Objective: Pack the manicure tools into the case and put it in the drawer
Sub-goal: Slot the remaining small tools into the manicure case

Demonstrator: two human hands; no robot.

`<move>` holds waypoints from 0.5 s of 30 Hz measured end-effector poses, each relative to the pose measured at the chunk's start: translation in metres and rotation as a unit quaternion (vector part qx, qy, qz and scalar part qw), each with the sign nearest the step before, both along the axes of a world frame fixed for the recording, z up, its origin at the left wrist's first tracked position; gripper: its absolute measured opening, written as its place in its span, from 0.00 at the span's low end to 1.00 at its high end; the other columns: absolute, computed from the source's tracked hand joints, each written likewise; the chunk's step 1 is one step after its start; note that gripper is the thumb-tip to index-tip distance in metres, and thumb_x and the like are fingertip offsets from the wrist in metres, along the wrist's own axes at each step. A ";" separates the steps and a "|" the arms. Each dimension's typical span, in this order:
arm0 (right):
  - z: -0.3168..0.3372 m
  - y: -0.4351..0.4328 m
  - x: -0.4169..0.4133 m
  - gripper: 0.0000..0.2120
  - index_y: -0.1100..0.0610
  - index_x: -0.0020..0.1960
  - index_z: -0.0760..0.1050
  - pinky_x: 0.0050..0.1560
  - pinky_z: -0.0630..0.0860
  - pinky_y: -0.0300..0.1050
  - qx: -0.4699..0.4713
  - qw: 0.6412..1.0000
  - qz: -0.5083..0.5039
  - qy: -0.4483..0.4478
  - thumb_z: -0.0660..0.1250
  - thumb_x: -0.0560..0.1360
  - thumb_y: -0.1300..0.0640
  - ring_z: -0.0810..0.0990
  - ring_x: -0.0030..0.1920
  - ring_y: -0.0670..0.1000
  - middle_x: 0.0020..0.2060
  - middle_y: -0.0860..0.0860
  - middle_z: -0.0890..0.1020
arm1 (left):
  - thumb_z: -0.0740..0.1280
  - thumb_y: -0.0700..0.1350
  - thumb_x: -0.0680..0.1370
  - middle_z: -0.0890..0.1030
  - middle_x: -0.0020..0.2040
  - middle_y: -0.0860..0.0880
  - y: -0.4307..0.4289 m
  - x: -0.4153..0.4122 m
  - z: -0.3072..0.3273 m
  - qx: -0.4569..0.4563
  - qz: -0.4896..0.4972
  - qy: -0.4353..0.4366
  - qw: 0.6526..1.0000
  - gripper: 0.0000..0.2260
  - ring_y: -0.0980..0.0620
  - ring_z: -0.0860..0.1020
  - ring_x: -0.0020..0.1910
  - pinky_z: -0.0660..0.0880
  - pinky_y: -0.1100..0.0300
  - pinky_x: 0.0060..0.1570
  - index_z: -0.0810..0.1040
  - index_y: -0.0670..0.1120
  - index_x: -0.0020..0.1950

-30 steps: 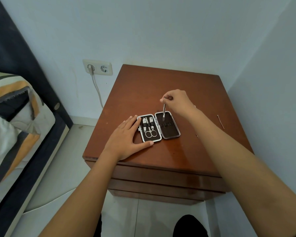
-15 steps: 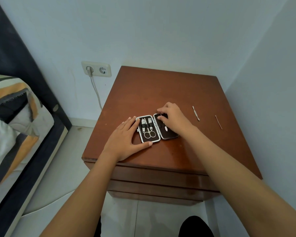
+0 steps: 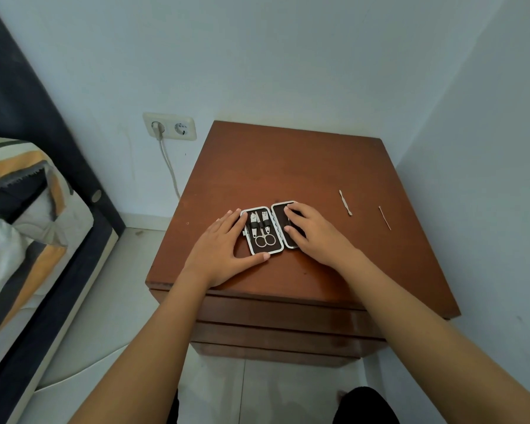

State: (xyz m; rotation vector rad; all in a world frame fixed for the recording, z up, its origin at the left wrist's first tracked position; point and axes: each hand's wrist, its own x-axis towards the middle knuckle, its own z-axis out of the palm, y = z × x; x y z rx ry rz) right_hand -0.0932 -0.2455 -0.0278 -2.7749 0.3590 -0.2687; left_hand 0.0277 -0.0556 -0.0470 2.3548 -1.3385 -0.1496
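Note:
A small manicure case [image 3: 262,250] with a white rim and dark lining lies open on the brown nightstand [image 3: 276,175]. Its left half holds scissors [image 3: 265,238], a clipper and one more tool in loops. My left hand [image 3: 224,252] lies flat against the case's left side and front edge. My right hand [image 3: 314,232] rests on the right half of the case, fingers spread, covering whatever is under it. Two thin metal tools lie loose to the right: a cuticle pusher [image 3: 345,202] and a slim pick [image 3: 385,218].
The nightstand's drawer fronts [image 3: 282,319] below the top are closed. A wall socket [image 3: 169,127] with a plugged cable is on the left wall. A bed with a striped pillow [image 3: 22,209] stands at the left. The right wall is close to the nightstand.
My right hand has come down with the thin tool from above the case onto its right half and now lies flat there. My left hand stayed put.

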 end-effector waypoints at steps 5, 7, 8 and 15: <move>-0.005 0.004 -0.006 0.21 0.60 0.71 0.63 0.70 0.58 0.41 0.024 1.000 -0.003 0.005 0.56 0.80 0.55 0.61 0.73 0.51 0.72 0.53 0.65 | 0.56 0.73 0.67 0.52 0.78 0.53 0.001 -0.002 0.002 -0.002 0.002 0.005 1.000 0.45 0.56 0.48 0.76 0.44 0.61 0.71 0.50 0.51 0.77; -0.006 0.006 -0.009 0.22 0.59 0.72 0.62 0.71 0.59 0.43 0.035 0.999 -0.011 0.007 0.56 0.80 0.55 0.61 0.73 0.50 0.72 0.53 0.65 | 0.56 0.73 0.67 0.52 0.78 0.53 0.001 -0.002 0.004 0.001 0.003 0.004 1.000 0.45 0.56 0.48 0.76 0.43 0.62 0.70 0.50 0.51 0.77; -0.006 0.006 -0.009 0.22 0.59 0.72 0.62 0.71 0.60 0.44 0.040 0.999 -0.016 0.008 0.56 0.80 0.55 0.61 0.73 0.50 0.72 0.52 0.65 | 0.56 0.73 0.67 0.52 0.78 0.53 0.001 -0.002 0.004 0.002 0.004 0.004 1.000 0.45 0.56 0.48 0.76 0.43 0.62 0.70 0.50 0.51 0.77; 0.000 0.008 -0.029 0.21 0.58 0.69 0.67 0.69 0.63 0.44 0.080 0.995 -0.057 -0.020 0.60 0.78 0.54 0.65 0.70 0.49 0.69 0.51 0.68 | 0.56 0.74 0.67 0.52 0.77 0.53 0.001 -0.001 0.002 0.010 0.006 0.003 1.000 0.45 0.56 0.49 0.76 0.45 0.61 0.70 0.50 0.52 0.77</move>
